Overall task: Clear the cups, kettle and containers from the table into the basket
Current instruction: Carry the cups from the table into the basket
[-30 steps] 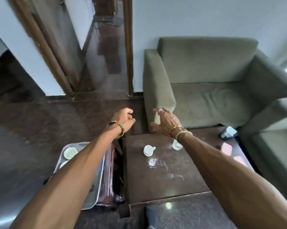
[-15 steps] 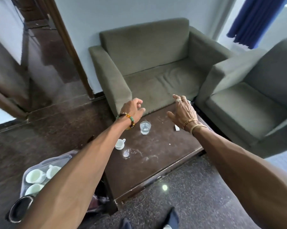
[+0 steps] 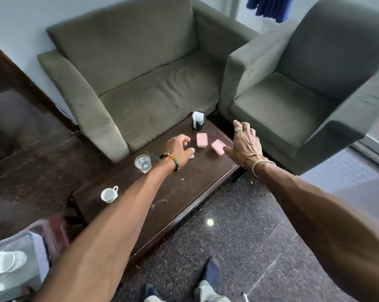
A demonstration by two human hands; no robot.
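While left hand (image 3: 178, 149) and right hand (image 3: 245, 144) hover unclenched and empty, nearer pink container (image 3: 218, 147) lies just left of the right thumb.

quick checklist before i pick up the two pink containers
1. Hands free: left hand and right hand hold nothing above the table: ok.
2. Containers reachable: left pink container and right pink container lie flat and apart, with nothing on top: ok.
3. Lids shut: both look closed, but whether they are latched: cannot tell.
4. Arm clear of the glass: it stands close beside the left wrist: not ok, mind it.
5. Room in the basket: partly in view, blurred, white cups inside: cannot tell.
6. Table cleared: white cup and glass remain: not ok.
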